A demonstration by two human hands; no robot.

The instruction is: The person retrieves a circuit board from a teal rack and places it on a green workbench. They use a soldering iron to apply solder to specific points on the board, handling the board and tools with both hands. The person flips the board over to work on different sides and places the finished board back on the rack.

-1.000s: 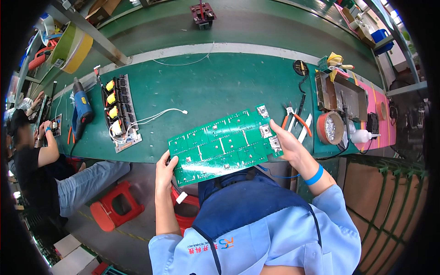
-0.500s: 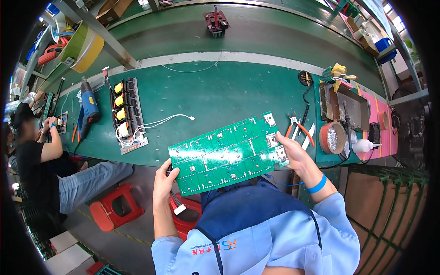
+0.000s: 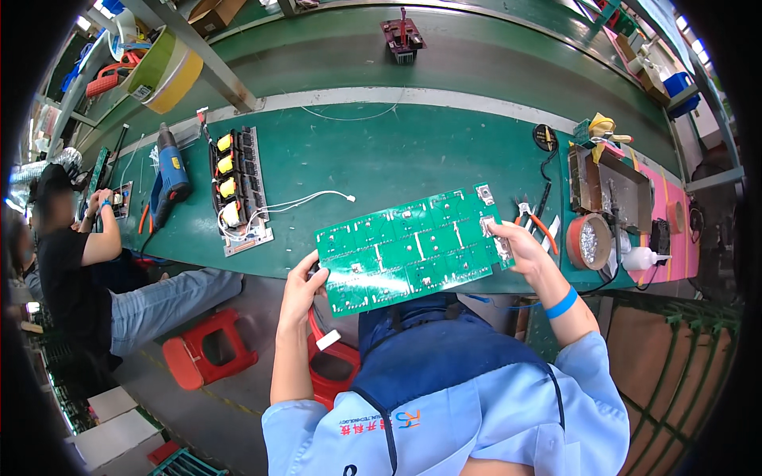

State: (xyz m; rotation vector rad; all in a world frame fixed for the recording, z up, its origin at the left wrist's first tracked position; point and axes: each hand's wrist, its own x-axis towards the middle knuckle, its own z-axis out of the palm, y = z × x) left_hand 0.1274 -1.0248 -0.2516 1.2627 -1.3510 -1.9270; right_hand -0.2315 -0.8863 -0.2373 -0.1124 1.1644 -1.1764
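Observation:
A large green circuit board (image 3: 432, 258) is held up over the near edge of the bench, its solder side facing me and a bright glare on its lower left. My left hand (image 3: 302, 292) grips the left end, thumb on the face and fingers behind. At the right end, my right hand (image 3: 524, 252) clasps the board near its silvery square pads. Below the left hand hangs a short cable with a white connector (image 3: 328, 340). The board's underside is hidden. Left of it on the bench lies another assembly (image 3: 240, 190) with yellow-wrapped coils and white wires.
A blue heat gun (image 3: 171, 170) lies at the left. Orange-handled cutters (image 3: 538, 226), a round tub (image 3: 587, 240), a metal tray (image 3: 623, 190) and a white squeeze bottle (image 3: 644, 259) are at the right. A co-worker (image 3: 75, 246) works at far left, near a red stool (image 3: 178, 361).
The whole view has shifted, so the bench things appear farther right and slightly higher. The board is tilted a little differently, its glare moving to the lower left. Both hands keep hold of it.

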